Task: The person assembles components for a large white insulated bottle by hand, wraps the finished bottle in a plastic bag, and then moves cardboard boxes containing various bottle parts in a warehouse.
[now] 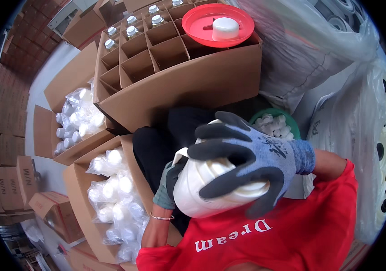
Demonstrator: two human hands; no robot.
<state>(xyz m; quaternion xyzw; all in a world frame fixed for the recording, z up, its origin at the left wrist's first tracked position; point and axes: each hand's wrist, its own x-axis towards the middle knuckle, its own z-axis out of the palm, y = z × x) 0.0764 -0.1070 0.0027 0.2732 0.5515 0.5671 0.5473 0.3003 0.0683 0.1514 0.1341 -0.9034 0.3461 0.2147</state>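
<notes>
Both my hands hold a white plastic container in front of my red shirt. It is rounded, with a ridged, folded-looking upper side and a strap-like loop at its left; its exact kind is hard to make out. My right hand, in a blue and dark grey glove, wraps its fingers over the top and right side. Gripping the left side is my left hand, in a green and dark glove, its fingers mostly hidden behind the container. Just beyond my right hand stands a green tub of small white caps.
Ahead stands a divided cardboard box with several capped bottles and a red dish on its corner. Open boxes of bagged white bottles are at left. Transparent plastic sacks line the right.
</notes>
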